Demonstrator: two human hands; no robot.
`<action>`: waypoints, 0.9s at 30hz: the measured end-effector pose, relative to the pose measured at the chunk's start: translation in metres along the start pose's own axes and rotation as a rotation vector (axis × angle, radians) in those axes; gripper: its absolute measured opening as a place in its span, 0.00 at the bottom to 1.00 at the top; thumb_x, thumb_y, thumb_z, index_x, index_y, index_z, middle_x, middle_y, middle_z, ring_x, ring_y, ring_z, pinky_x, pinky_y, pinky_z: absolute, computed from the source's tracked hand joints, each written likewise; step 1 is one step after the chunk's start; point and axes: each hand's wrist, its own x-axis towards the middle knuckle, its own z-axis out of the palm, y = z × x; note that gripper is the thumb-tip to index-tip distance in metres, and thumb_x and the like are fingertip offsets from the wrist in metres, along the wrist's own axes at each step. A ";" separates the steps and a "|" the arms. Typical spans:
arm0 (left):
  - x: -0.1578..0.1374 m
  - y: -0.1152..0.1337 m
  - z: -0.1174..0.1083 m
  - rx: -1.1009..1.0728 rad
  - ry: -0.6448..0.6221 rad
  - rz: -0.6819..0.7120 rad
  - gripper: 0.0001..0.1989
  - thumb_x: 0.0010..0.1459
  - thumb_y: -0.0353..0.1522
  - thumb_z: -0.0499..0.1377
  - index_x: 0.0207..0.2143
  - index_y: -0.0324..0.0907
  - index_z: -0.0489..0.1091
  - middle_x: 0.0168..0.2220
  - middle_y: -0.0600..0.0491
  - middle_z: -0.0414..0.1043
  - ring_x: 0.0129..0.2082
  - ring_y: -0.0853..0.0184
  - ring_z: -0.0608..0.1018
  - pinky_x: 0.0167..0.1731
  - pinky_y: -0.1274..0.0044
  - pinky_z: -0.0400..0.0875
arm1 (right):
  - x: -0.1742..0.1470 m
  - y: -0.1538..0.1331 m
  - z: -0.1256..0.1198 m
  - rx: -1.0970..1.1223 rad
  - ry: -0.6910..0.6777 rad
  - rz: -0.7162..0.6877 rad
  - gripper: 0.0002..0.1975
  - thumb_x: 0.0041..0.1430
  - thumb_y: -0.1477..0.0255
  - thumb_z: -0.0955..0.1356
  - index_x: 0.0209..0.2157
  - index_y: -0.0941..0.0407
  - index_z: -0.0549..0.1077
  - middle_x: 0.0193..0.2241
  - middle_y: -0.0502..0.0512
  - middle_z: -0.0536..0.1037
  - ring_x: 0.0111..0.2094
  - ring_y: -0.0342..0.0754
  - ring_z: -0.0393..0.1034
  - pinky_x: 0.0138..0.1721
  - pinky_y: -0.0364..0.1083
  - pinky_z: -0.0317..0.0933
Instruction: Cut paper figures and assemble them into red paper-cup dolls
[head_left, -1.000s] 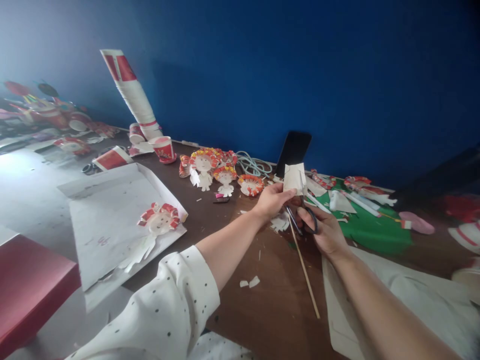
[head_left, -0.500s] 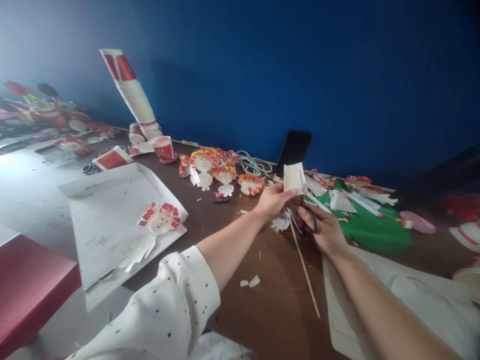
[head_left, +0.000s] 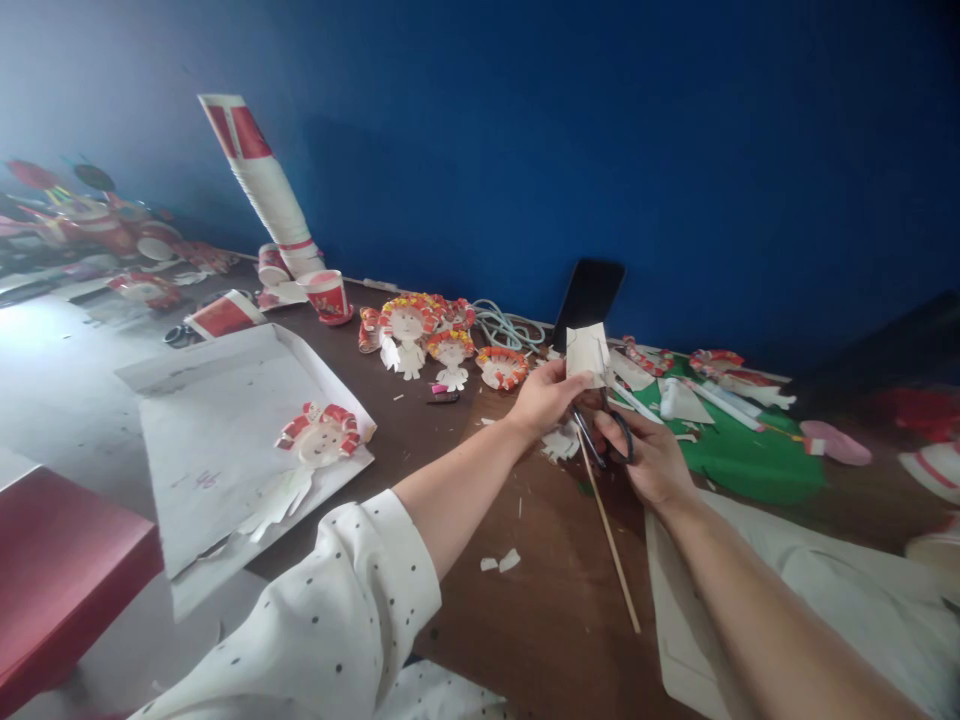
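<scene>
Left of the grip, a shallow, creased white cardboard tray [head_left: 202, 440] has an upturned right edge, with a round paper doll head ringed in red-and-white curls [head_left: 322, 442] near it. Beyond the left wrist cluster flat white paper dolls with ruffled orange hair [head_left: 409, 335]. Between the forearms, brown tabletop [head_left: 540, 640] gives room, flecked with white scraps [head_left: 510, 560]. The left hand [head_left: 546, 398] pinches a small, flat, squarish white paper piece [head_left: 585, 355], its top edge rising above the grip before a black rectangular phone [head_left: 589, 298]. The right hand [head_left: 651, 455] is closed around black-handled metal scissors [head_left: 590, 442] at the paper's right side. Below the grip slants a thin wooden stick [head_left: 611, 545]; rightward lies a green sheet [head_left: 765, 470].
</scene>
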 end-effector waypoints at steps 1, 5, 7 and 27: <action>0.000 0.000 -0.001 0.018 0.017 0.021 0.13 0.48 0.39 0.63 0.28 0.37 0.68 0.20 0.58 0.65 0.18 0.78 0.65 0.22 0.82 0.61 | 0.000 0.000 0.000 0.012 -0.002 0.015 0.21 0.52 0.57 0.70 0.44 0.54 0.77 0.23 0.49 0.71 0.24 0.41 0.62 0.24 0.40 0.59; 0.000 0.001 -0.001 0.039 0.029 0.024 0.14 0.47 0.39 0.64 0.28 0.37 0.68 0.21 0.57 0.65 0.19 0.77 0.65 0.23 0.82 0.61 | 0.000 0.003 0.000 0.060 -0.001 0.040 0.19 0.51 0.58 0.71 0.42 0.53 0.77 0.23 0.48 0.71 0.23 0.41 0.62 0.23 0.40 0.58; -0.001 0.003 0.000 0.023 0.013 -0.006 0.14 0.47 0.38 0.64 0.31 0.37 0.69 0.23 0.56 0.68 0.20 0.76 0.68 0.25 0.81 0.63 | -0.001 0.004 -0.001 0.063 0.003 0.035 0.18 0.51 0.58 0.71 0.40 0.54 0.77 0.23 0.48 0.71 0.23 0.41 0.62 0.23 0.39 0.58; -0.007 0.008 0.006 -0.008 0.030 -0.042 0.10 0.48 0.34 0.63 0.30 0.36 0.70 0.23 0.54 0.71 0.23 0.74 0.71 0.29 0.80 0.67 | -0.001 -0.001 -0.001 -0.008 -0.001 -0.024 0.15 0.53 0.58 0.69 0.25 0.56 0.72 0.21 0.49 0.69 0.22 0.41 0.61 0.22 0.41 0.54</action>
